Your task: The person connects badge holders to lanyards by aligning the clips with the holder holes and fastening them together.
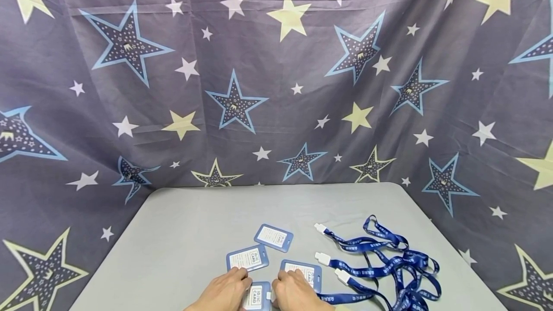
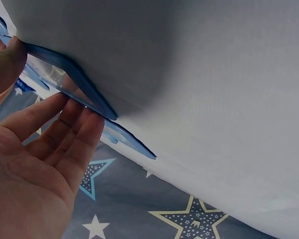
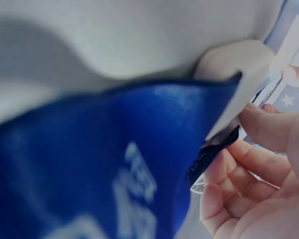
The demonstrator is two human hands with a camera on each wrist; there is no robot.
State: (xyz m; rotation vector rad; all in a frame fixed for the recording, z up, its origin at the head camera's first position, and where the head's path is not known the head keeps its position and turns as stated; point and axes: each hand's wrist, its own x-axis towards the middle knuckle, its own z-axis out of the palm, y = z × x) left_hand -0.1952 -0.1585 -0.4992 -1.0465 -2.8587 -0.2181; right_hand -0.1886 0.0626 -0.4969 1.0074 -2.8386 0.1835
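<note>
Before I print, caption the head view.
Left hand grips a badge, right hand pinches the clip of a blue strap.

On the table (image 1: 181,234), lanyards (image 1: 358,271) lie mostly right of card holders (image 1: 274,237).

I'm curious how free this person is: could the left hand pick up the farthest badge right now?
Probably, though it may need to let go first: the left hand holds one badge. The farthest badge lies uncovered, with only another flat badge between.

The left hand (image 1: 225,290) and right hand (image 1: 297,292) sat near, side by side, 2 pinching grips just apart.
</note>
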